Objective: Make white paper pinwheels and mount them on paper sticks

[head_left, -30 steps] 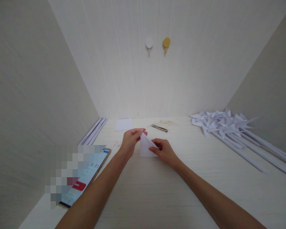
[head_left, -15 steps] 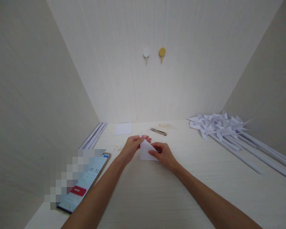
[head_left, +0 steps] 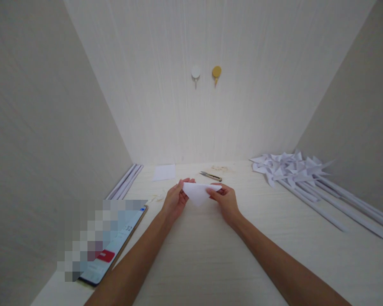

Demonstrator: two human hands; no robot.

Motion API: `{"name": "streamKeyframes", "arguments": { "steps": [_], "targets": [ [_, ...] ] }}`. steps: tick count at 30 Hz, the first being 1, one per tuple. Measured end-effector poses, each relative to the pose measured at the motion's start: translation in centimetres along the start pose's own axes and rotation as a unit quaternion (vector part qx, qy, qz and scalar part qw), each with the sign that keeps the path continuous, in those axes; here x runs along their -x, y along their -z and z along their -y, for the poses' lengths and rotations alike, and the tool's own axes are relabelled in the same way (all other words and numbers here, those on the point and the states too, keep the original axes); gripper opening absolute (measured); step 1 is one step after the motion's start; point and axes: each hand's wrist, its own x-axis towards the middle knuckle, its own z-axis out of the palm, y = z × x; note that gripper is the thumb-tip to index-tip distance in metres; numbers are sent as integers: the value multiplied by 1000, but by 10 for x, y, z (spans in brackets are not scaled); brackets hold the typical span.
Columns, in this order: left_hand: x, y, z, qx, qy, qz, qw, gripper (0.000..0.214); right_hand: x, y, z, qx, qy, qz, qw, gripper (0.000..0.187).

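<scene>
Between my hands is a white sheet of paper (head_left: 197, 193) folded into a triangle, its long folded edge on top and its point toward me. My left hand (head_left: 176, 199) grips the left corner, the fingers partly behind the paper. At the right corner, my right hand (head_left: 226, 200) pinches the sheet with the thumb in front. Just beyond the paper lie small thread snips (head_left: 211, 176) with dark blades. A flat white paper square (head_left: 164, 172) rests at the back, left of the snips.
Paper pinwheels (head_left: 282, 166) with long paper sticks (head_left: 347, 202) are piled on the right. Several rolled paper sticks (head_left: 125, 182) lean along the left wall. A phone (head_left: 115, 250) lies near my left forearm. Two round hooks (head_left: 195, 73) hang on the back wall. Small scraps (head_left: 220, 168) lie behind the snips.
The folded paper has turned so that its slanted fold is now level on top. My right hand has risen slightly and moved right with its corner; my left hand still holds the other corner.
</scene>
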Motion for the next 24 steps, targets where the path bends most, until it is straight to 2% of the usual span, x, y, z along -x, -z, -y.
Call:
{"name": "streamKeyframes", "arguments": {
  "steps": [5,11,17,24],
  "targets": [
    [1,2,12,31,7,-3,999,22,-1,1,1,-66,14,-23,997,29],
    [2,4,11,39,5,-10,999,22,-2,2,3,-117,19,-20,993,25],
    [2,4,11,41,13,-14,999,22,-3,2,3,-99,30,-26,994,16],
    [2,5,12,34,9,-6,999,20,-4,4,0,-75,46,-41,995,15]
  ]
}}
